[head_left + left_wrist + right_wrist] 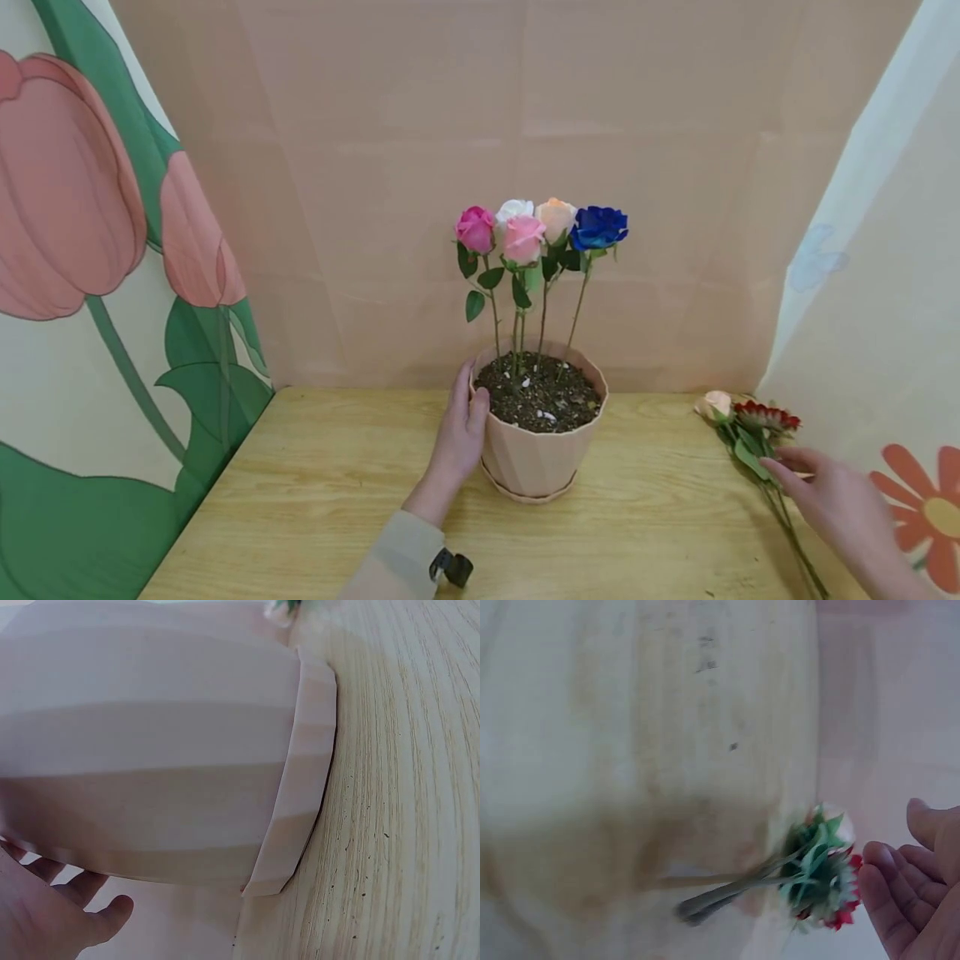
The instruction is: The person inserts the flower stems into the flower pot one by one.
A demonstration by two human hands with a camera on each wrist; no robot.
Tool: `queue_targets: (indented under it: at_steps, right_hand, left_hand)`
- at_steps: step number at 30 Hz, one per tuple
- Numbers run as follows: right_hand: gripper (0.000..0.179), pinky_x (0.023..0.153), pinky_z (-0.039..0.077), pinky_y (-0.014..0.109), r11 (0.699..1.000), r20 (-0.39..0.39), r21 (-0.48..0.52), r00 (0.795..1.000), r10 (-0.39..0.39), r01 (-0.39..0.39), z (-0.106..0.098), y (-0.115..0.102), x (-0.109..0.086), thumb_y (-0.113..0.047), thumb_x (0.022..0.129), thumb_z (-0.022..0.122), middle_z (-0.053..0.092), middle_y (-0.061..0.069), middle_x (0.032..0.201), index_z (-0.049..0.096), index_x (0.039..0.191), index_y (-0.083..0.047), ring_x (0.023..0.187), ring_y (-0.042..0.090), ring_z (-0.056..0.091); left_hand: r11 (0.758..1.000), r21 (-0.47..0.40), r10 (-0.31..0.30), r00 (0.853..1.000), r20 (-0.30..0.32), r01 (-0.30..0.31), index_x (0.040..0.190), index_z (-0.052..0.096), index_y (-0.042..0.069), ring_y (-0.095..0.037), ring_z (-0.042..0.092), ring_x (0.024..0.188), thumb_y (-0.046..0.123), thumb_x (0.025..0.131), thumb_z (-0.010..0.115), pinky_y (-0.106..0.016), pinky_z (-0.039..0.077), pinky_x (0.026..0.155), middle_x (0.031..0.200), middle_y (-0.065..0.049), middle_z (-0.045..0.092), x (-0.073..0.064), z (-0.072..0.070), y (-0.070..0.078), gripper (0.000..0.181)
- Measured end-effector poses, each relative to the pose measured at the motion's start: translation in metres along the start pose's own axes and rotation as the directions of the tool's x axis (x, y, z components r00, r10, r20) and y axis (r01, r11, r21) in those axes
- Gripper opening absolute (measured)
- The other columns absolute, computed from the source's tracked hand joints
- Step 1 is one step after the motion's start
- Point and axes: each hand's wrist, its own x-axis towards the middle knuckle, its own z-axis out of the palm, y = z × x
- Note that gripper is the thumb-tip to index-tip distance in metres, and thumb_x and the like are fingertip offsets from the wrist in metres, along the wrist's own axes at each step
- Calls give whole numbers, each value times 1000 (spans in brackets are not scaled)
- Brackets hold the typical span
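Observation:
A pale pink flowerpot point(536, 458) filled with dark soil point(551, 400) stands on its saucer. Five roses rise from the soil: magenta point(476, 229), white point(515, 210), light pink point(523, 239), peach point(557, 218) and blue point(600, 227). Against the pot's left side rests my left hand point(459, 425), fingers extended along the wall and thumb by the rim. My right hand point(840, 500) is over two cut flowers at the right, thumb and fingers apart beside their leaves. Those are a pale peach rose point(714, 406) and a dark red flower point(767, 416), stems towards me.
The wood-grain table point(322, 500) meets a plain pinkish backdrop point(390, 208) just behind the pot. Printed panels close both sides, tulips point(67, 192) on the left and an orange flower point(937, 508) on the right. Dark crumbs lie on the tabletop.

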Motion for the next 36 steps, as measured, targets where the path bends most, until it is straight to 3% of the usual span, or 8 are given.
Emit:
queue_targets:
  at_steps: [7,10,14,19,27,33,36]
  right_hand:
    - [84,63,54,47,990,144,-19,979,144,-143,11,14,-6,-63,107,65,74,33,112,65,133,17,78,29,68]
    - [85,67,55,52,987,172,-28,971,163,-161,17,21,-7,-64,106,65,72,35,115,65,132,17,83,37,69]
    - [83,80,54,65,981,201,-39,960,195,-191,25,29,-6,-63,105,68,69,38,124,66,133,15,102,55,66]
    - [79,89,51,70,970,255,-44,936,242,-239,30,29,-6,-57,106,70,66,40,128,64,134,17,111,61,61]
    - [75,89,53,69,974,233,-65,945,228,-218,31,35,-4,-51,104,75,67,42,124,65,129,19,109,62,62]
    - [56,81,55,64,983,248,-56,951,183,-175,32,46,-3,-41,104,77,73,33,106,74,114,14,93,49,69]
    - [48,80,55,63,986,262,-48,950,169,-162,33,49,-1,-34,104,77,74,31,105,75,113,13,92,47,70]
  left_hand:
    - [1000,-5,11,1000,-5,-11,178,21,25,-43,36,159,37,121,39,-67,32,125,180,-13,26,0,0,-1,61]
    - [1000,-5,13,1000,-11,-13,178,22,25,-42,35,159,37,121,39,-66,32,125,180,-13,27,0,0,0,61]
    - [1000,10,18,1000,-15,-18,177,23,25,-42,35,159,38,121,39,-67,32,125,180,-13,28,-1,0,-1,60]
    - [1000,16,19,1000,-16,-18,177,24,26,-42,36,158,38,120,39,-66,33,125,180,-12,28,0,0,1,60]
    - [1000,6,10,1000,-11,-10,177,23,27,-41,37,158,39,121,38,-66,33,125,180,-10,28,1,0,1,60]
    - [1000,12,13,1000,-15,-13,177,24,26,-41,37,158,38,121,39,-65,33,125,180,-11,28,2,1,1,59]
    - [1000,9,12,1000,-13,-12,177,24,25,-41,37,158,38,121,39,-65,33,125,180,-12,28,1,0,1,60]
